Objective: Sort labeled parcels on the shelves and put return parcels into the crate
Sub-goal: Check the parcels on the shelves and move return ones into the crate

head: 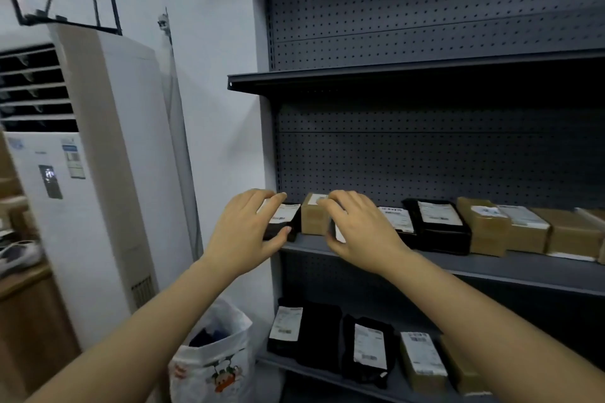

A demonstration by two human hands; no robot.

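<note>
Left fingers (pixel 258 198) pinching a black parcel (pixel 285 215), right fingers (pixel 340 203) clasping a second parcel (pixel 339 233), I may topple the brown box (pixel 312 221) between them by pulling hastily.

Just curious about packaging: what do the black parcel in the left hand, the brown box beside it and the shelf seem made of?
Black parcel: probably plastic film, faint sheen, soft edges. Brown box: cardboard, matte tan, square corners. Shelf: likely painted metal, thin edge.

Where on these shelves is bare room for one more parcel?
Top shelf shows nothing above its edge. Middle shelf: only the front strip before the brown boxes; its row is packed side by side. Bottom shelf is crowded too.
</note>
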